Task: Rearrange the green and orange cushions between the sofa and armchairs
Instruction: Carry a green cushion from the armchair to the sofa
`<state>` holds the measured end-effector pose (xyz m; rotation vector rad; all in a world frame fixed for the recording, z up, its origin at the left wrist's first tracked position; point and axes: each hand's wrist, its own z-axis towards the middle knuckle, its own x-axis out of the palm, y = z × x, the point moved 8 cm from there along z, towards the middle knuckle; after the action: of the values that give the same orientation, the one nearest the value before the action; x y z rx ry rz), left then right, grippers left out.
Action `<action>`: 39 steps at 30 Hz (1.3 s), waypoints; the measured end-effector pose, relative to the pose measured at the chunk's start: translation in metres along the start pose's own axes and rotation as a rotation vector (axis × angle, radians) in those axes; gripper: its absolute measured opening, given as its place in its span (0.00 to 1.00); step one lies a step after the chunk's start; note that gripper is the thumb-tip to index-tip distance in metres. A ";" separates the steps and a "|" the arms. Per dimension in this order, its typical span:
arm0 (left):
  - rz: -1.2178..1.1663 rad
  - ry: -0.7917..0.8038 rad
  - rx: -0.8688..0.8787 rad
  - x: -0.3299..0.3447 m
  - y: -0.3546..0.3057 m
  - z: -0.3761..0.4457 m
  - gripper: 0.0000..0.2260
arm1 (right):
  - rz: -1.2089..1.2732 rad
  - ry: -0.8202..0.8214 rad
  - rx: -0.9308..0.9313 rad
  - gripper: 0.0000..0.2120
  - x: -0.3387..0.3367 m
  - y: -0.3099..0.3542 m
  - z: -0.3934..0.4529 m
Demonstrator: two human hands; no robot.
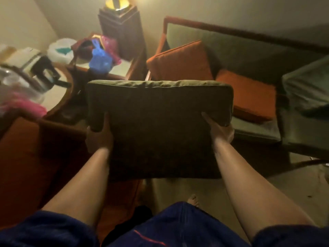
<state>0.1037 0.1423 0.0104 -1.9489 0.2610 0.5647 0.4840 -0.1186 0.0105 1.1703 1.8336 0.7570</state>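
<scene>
Green cushion is up in the air in front of me, held flat-on at chest height, between the orange seat at my left and the green sofa ahead. From the head camera, my only view, my left hand clamps its lower left corner with the fingers tucked behind, and my right hand grips the lower right edge the same way, thumb on the near face. Two orange cushions already sit on the sofa: one leaning against the arm, the other lying flat on the seat just beside it.

My worry is the slack lower half sagging out of my grip, since both hands hold only the bottom edge. Swinging it left could also clip the round table, crowded with a kettle, or the side table with the blue bag. A second green cushion takes up the sofa's right end, so free seat is scarce.
</scene>
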 end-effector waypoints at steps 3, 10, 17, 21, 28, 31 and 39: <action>0.062 0.079 0.067 0.065 -0.031 -0.047 0.44 | 0.022 -0.059 0.022 0.55 -0.066 0.013 0.052; 0.107 0.229 0.119 0.216 -0.075 -0.149 0.43 | 0.086 -0.248 0.040 0.58 -0.206 0.033 0.153; 0.229 0.316 0.158 0.350 -0.127 -0.190 0.40 | 0.048 -0.397 0.010 0.67 -0.271 0.052 0.250; 0.243 0.365 0.211 0.430 -0.168 -0.194 0.38 | 0.067 -0.420 0.044 0.65 -0.279 0.068 0.311; 0.273 0.485 0.250 0.571 -0.244 -0.183 0.38 | 0.099 -0.480 0.076 0.62 -0.277 0.121 0.416; 0.310 0.518 0.245 0.627 -0.266 -0.180 0.38 | 0.080 -0.485 0.095 0.62 -0.276 0.137 0.465; 0.479 0.476 0.235 0.771 -0.282 -0.174 0.38 | -0.026 -0.477 0.159 0.49 -0.272 0.141 0.615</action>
<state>0.9373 0.1607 -0.0882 -1.7675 1.0662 0.3404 1.1453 -0.2776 -0.0899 1.2948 1.5204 0.2831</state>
